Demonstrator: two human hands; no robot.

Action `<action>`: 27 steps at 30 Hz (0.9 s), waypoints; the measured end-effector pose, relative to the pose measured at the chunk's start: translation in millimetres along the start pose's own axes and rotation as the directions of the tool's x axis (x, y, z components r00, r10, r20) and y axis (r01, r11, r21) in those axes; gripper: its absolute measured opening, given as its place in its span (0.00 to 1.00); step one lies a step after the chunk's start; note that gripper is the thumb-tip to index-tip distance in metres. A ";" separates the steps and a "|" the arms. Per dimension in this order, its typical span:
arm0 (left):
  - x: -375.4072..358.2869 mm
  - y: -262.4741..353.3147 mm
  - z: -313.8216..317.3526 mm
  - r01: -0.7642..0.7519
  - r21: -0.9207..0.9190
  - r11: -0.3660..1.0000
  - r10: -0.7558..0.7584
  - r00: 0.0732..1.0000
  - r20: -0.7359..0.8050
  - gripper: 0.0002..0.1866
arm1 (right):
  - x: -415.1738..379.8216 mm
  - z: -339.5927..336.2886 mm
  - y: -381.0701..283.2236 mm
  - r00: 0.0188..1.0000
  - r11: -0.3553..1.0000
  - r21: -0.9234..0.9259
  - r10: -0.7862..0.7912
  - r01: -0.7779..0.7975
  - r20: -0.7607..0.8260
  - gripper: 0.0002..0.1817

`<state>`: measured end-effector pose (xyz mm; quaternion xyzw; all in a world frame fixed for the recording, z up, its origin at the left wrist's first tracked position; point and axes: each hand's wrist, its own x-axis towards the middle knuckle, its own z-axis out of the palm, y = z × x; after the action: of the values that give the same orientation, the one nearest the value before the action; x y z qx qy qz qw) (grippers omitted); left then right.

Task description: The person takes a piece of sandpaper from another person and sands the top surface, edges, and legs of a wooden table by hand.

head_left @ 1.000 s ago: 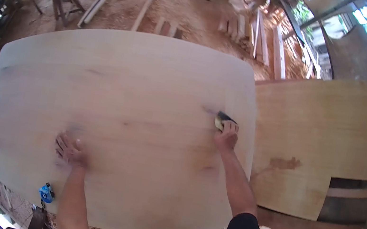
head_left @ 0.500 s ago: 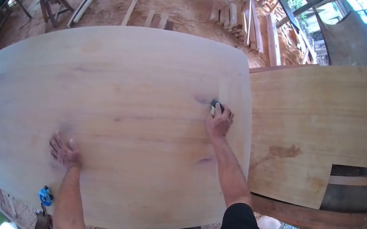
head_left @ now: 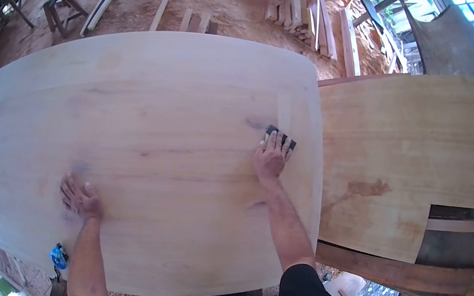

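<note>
A broad, pale wooden panel [head_left: 195, 98] with rounded corners lies before me. My right hand [head_left: 272, 161] presses a dark piece of sandpaper [head_left: 291, 143] against it near its right side, fingers stretched over the piece. Just left of the sandpaper, a dark smudge [head_left: 258, 124] marks the wood. On the panel's lower left, my left hand [head_left: 81, 198] rests flat with its fingers spread, holding nothing. A small blue tool [head_left: 58, 256] is at the near left edge, beside my left forearm.
A second wooden sheet [head_left: 411, 144] with a brown stain adjoins on the right, and has a cut-out at its near corner. Beyond the panel, wood offcuts [head_left: 295, 15] and long strips [head_left: 166, 0] lie on the dusty ground. A wooden stool [head_left: 63, 10] stands at far left.
My right hand has turned and flattened, its fingers now stretched over the sandpaper, more of which shows. It sits slightly further left in view. My left hand stays on the panel.
</note>
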<state>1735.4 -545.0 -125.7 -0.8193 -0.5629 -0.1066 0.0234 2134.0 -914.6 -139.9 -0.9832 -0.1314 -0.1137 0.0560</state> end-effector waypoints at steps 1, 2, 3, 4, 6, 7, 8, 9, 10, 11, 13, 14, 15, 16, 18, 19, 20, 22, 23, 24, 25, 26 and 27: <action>-0.3 0.2 0.9 -0.010 -0.005 1.000 0.010 1.000 -0.015 0.37 | 0.6 4.3 5.7 1.000 0.999 0.044 -0.027 0.028 -0.007 0.29; 0.2 -0.6 2.6 -0.021 -0.012 1.000 0.020 0.999 -0.032 0.37 | 2.3 8.2 16.1 0.998 0.995 0.089 -0.054 0.055 -0.018 0.29; 0.7 -2.2 3.9 -0.033 -0.016 0.999 0.032 0.998 -0.047 0.37 | 3.5 13.5 30.4 0.997 0.988 0.132 -0.078 0.081 -0.027 0.29; 0.0 -3.8 9.1 -0.029 -0.005 1.000 0.028 0.998 -0.048 0.37 | 13.4 24.6 57.1 0.997 0.997 0.040 -0.071 0.071 0.002 0.30; -0.2 -12.9 20.4 -0.017 0.032 0.999 0.019 0.998 -0.054 0.38 | 40.0 34.7 112.1 0.998 0.998 0.005 -0.061 0.061 0.006 0.31; 0.6 -12.6 15.7 -0.021 0.031 0.999 0.022 0.999 -0.029 0.38 | 53.5 35.3 130.7 0.998 0.996 0.062 -0.064 0.065 -0.021 0.31; 0.3 -6.5 7.4 -0.018 0.032 0.999 0.018 1.000 -0.004 0.38 | 67.1 36.2 144.2 0.998 0.998 -0.002 -0.062 0.062 0.013 0.32; -0.7 -2.6 2.1 -0.012 0.032 0.999 0.011 1.000 0.020 0.38 | 79.8 38.6 148.7 0.997 0.996 -0.067 -0.063 0.066 0.045 0.33; -2.5 -3.3 5.1 -0.011 0.032 0.999 0.011 1.000 0.013 0.39 | 89.6 39.0 143.5 0.998 0.995 -0.098 -0.001 0.007 0.060 0.33; -2.5 -5.1 12.3 -0.014 0.033 0.999 0.014 1.000 0.004 0.39 | 97.7 37.6 134.7 0.995 0.990 -0.129 0.064 -0.055 0.072 0.33; -1.4 -9.4 10.5 -0.013 0.034 0.999 0.014 1.000 -0.010 0.39 | 99.9 49.2 109.2 0.990 0.971 -0.235 0.071 -0.040 0.123 0.34; -2.5 -5.4 6.9 -0.011 0.029 1.000 0.011 1.000 -0.014 0.39 | 96.7 57.9 97.3 0.987 0.950 -0.310 0.014 0.036 0.160 0.35; -2.3 -1.6 5.2 -0.008 0.019 1.000 0.008 1.000 -0.018 0.39 | 94.2 57.9 80.7 0.980 0.917 -0.382 -0.039 0.113 0.196 0.35; -1.6 -0.1 3.9 -0.001 0.015 1.000 0.001 1.000 -0.002 0.39 | 83.6 64.3 56.9 0.964 0.956 -0.225 -0.138 0.190 0.226 0.36; -1.2 0.3 0.3 0.005 0.004 1.000 -0.005 0.999 0.034 0.39 | 42.3 21.7 -55.5 0.940 0.965 -0.003 -0.255 0.263 0.226 0.36; -1.8 -0.7 -0.2 0.007 0.006 1.000 -0.007 0.999 0.032 0.39 | 20.3 -7.5 -123.2 0.940 0.962 0.058 -0.272 0.265 0.207 0.37; -1.9 -0.2 -0.7 0.007 0.006 1.000 -0.007 1.000 0.029 0.39 | 2.6 37.5 -155.7 0.835 0.796 0.262 -0.540 0.546 -0.102 0.37; -0.2 3.1 -3.7 0.006 -0.007 1.000 -0.006 1.000 0.020 0.39 | -29.8 25.7 -257.6 0.733 0.541 0.569 -0.657 0.620 -0.175 0.36; -0.1 5.2 -7.0 0.007 -0.018 1.000 -0.006 1.000 0.016 0.39 | -44.1 43.4 -312.7 0.754 0.457 0.711 -0.638 0.534 -0.157 0.35; -0.9 6.2 -9.9 0.004 -0.029 1.000 -0.004 1.000 0.013 0.39 | -58.4 61.7 -367.0 0.774 0.360 0.826 -0.618 0.435 -0.138 0.35; -2.4 6.0 -12.1 0.002 -0.029 1.000 -0.002 1.000 0.025 0.39 | -63.7 43.0 -405.7 0.669 0.481 0.678 -0.743 0.556 -0.021 0.34; -1.6 6.9 -13.8 -0.003 -0.031 1.000 0.004 0.999 0.033 0.38 | -59.6 16.5 -424.8 0.564 0.546 0.495 -0.816 0.677 0.129 0.33; 0.5 7.5 -14.6 -0.008 -0.034 0.999 0.009 0.999 0.041 0.38 | -53.4 9.9 -421.6 0.526 0.502 0.523 -0.842 0.689 0.116 0.33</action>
<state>1740.3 -549.6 -110.7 -0.8241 -0.5577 -0.0990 -0.0017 1971.6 -522.0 -128.4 -0.7826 -0.5897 0.0844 0.1808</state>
